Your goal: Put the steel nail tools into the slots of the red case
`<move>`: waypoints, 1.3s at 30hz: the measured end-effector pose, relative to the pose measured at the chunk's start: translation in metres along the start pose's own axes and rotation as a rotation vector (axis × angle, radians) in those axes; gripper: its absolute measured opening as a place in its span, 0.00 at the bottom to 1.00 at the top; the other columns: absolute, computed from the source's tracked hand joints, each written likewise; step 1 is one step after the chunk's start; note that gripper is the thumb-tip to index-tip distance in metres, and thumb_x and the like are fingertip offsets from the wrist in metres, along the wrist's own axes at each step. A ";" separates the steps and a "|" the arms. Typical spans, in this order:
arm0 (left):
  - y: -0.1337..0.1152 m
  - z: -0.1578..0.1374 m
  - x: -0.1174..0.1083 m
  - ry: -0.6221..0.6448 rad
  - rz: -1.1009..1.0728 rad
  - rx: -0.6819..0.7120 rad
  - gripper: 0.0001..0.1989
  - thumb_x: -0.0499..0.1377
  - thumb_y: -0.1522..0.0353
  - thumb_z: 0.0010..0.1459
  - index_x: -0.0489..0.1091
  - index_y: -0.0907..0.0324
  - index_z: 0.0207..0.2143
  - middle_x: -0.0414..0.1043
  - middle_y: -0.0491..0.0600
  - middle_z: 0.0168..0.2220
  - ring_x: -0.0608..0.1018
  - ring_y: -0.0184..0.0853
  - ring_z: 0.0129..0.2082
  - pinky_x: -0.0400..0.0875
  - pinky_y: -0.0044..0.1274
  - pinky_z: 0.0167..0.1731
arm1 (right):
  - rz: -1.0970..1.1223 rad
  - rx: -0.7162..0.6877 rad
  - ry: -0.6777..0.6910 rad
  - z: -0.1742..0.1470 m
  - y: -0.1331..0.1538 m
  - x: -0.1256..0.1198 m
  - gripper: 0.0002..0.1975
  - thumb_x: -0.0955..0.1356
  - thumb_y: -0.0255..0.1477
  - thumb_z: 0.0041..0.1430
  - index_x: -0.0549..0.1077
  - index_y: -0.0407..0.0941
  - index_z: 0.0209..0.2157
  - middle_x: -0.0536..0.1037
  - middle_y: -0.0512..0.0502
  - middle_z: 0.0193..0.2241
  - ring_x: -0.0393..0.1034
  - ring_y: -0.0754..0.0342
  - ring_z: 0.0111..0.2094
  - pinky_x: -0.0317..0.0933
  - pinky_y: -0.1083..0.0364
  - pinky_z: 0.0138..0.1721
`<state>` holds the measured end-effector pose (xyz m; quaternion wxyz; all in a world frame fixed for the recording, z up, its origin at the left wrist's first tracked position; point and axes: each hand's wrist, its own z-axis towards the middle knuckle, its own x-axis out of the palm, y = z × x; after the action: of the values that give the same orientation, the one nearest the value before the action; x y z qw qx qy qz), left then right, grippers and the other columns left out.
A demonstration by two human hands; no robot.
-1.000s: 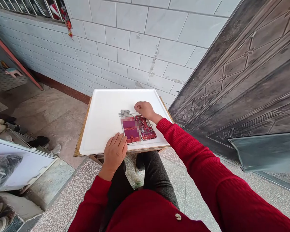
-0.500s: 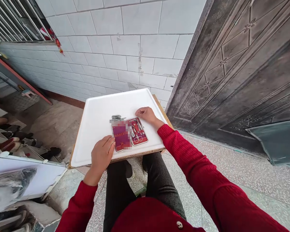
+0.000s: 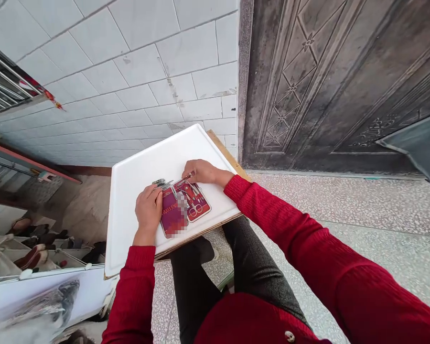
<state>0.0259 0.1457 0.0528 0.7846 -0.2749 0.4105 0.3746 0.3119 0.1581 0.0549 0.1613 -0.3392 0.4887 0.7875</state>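
The case [image 3: 172, 217] lies open on the white tray [image 3: 127, 205], which sits on the table [image 3: 226, 153]. At the case's 9 o'clock, the left hand [image 3: 148, 209] rests against its edge; whether it grips the edge I cannot tell. At 12 to 1 o'clock, the right hand [image 3: 200, 171] pinches a metal tool [image 3: 184, 180]. Scissors [image 3: 196, 210] lie in the case at 3 o'clock; a tool pile [image 3: 159, 182] sits outside at 10 o'clock, by the left fingertips.
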 end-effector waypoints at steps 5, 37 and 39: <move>0.007 -0.005 -0.006 0.033 0.017 -0.119 0.17 0.50 0.63 0.70 0.78 0.57 0.43 0.81 0.54 0.51 0.80 0.44 0.51 0.74 0.36 0.52 | -0.134 0.009 0.045 0.001 0.011 0.003 0.04 0.72 0.24 0.65 0.82 0.42 0.37 0.79 0.43 0.43 0.71 0.52 0.41 0.56 0.56 0.39; 0.007 -0.007 0.005 0.055 -0.011 -0.081 0.16 0.51 0.69 0.66 0.80 0.54 0.43 0.81 0.49 0.52 0.81 0.42 0.48 0.76 0.31 0.46 | -0.303 0.067 0.046 -0.016 0.018 -0.008 0.08 0.64 0.25 0.72 0.75 0.41 0.43 0.77 0.40 0.45 0.69 0.49 0.41 0.56 0.54 0.40; 0.008 -0.008 0.006 0.043 -0.012 -0.083 0.16 0.52 0.69 0.66 0.80 0.53 0.43 0.81 0.48 0.52 0.81 0.41 0.49 0.76 0.30 0.45 | -0.309 0.066 0.018 -0.016 0.012 -0.010 0.08 0.63 0.27 0.72 0.74 0.42 0.43 0.77 0.40 0.45 0.68 0.48 0.41 0.56 0.54 0.40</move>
<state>0.0184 0.1463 0.0429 0.7658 -0.3177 0.4098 0.3803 0.3183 0.1392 0.0647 0.2873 -0.4121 0.4577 0.7336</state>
